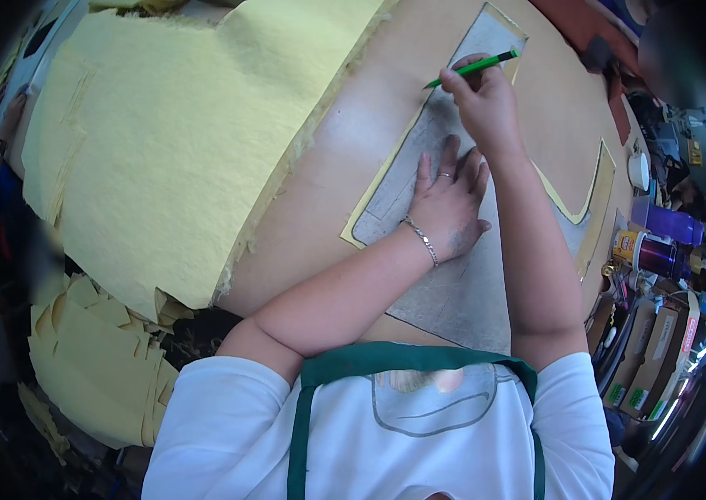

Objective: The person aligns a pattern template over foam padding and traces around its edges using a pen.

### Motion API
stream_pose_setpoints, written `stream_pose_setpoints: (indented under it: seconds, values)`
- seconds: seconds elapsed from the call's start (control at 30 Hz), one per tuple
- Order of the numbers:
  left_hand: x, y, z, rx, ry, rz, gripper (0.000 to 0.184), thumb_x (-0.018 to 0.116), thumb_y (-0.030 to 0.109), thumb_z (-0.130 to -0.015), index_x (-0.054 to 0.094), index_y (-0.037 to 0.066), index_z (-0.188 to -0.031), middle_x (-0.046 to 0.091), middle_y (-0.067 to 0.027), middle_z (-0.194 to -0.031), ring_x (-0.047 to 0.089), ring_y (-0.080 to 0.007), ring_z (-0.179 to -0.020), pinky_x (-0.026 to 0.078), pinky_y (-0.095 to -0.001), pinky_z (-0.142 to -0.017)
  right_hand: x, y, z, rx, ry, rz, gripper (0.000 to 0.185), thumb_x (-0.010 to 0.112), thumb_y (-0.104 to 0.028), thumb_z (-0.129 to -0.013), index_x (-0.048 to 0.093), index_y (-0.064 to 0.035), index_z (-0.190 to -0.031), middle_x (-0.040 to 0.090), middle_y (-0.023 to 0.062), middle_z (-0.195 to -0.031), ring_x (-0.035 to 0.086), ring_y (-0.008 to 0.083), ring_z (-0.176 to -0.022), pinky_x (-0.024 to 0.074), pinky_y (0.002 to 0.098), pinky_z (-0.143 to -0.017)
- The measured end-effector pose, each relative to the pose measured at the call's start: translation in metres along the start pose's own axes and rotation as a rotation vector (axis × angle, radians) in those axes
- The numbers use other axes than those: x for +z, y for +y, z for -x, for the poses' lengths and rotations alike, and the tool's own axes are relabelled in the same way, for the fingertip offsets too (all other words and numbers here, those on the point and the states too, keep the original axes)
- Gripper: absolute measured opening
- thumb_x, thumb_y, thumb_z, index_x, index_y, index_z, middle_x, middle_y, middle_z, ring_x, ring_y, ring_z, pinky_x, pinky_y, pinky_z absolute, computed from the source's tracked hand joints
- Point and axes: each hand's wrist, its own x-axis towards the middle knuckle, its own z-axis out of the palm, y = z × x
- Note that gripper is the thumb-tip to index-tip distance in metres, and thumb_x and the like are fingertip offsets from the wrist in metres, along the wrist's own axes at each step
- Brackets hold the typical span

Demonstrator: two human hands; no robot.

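My left hand point(451, 202) lies flat with fingers spread on a grey, scuffed template point(453, 292), a bracelet at the wrist and a ring on one finger. Under the template a pale yellow sheet point(351, 235) shows as a narrow border along its edge. Farther up, my right hand point(486, 100) is closed around a green pencil point(496, 61) with a dark end. The pencil's tip points left and is close to the template's left edge; whether it touches the sheet I cannot tell.
A large yellow sheet point(161, 150) covers the table's left side. More yellow pieces point(94, 367) are stacked at lower left. Along the right edge are a purple container point(673, 225), a dark cup point(659, 255) and cardboard boxes point(653, 350). Another person's arm point(7, 125) shows at far left.
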Motion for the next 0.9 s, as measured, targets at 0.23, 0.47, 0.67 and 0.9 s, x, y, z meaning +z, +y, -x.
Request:
stream_pose_setpoints:
  seconds: [0.23, 0.47, 0.67, 0.9]
  values:
    - [0.013, -0.01, -0.002, 0.121, 0.078, -0.175, 0.066, 0.032, 0.045, -0.082, 0.017, 0.006, -0.133, 0.01, -0.0141, -0.14, 0.011, -0.0384, -0.127, 0.014, -0.0534, -0.099, 0.021, -0.051, 0.074, 0.031, -0.643, 0.146, 0.015, 0.062, -0.012, -0.075, 0.052, -0.003, -0.081, 0.057, 0.005, -0.069, 0.052, 0.0123, -0.066, 0.0411, 0.026, -0.063]
    - [0.0, -0.01, 0.003, 0.149, 0.025, -0.116, 0.074, 0.038, 0.051, -0.078, 0.018, 0.005, -0.133, 0.008, -0.0148, -0.14, 0.005, -0.0379, -0.128, 0.017, -0.0573, -0.097, 0.027, -0.056, 0.083, 0.079, -0.726, 0.233, 0.017, 0.064, -0.017, -0.074, 0.053, -0.0055, -0.082, 0.058, 0.0061, -0.071, 0.055, 0.0168, -0.072, 0.0407, 0.0294, -0.068]
    - [0.014, -0.012, 0.001, 0.13, 0.095, -0.132, 0.073, 0.04, 0.05, -0.078, 0.02, 0.005, -0.132, 0.012, -0.0152, -0.139, 0.006, -0.0379, -0.127, 0.014, -0.0581, -0.097, 0.028, -0.049, 0.089, -0.047, -0.649, 0.36, 0.017, 0.063, -0.016, -0.074, 0.053, -0.0064, -0.083, 0.059, 0.0078, -0.074, 0.057, 0.0195, -0.075, 0.0412, 0.0313, -0.07]
    - [0.0, -0.001, -0.002, 0.009, -0.019, 0.015, 0.066, 0.047, 0.039, -0.077, 0.024, 0.007, -0.13, 0.022, -0.0139, -0.135, 0.011, -0.0357, -0.126, 0.007, -0.0546, -0.099, -0.001, -0.021, 0.027, 0.092, -0.243, 0.156, 0.02, 0.059, -0.015, -0.075, 0.053, -0.0002, -0.087, 0.06, 0.0154, -0.079, 0.059, 0.0278, -0.076, 0.0451, 0.0348, -0.067]
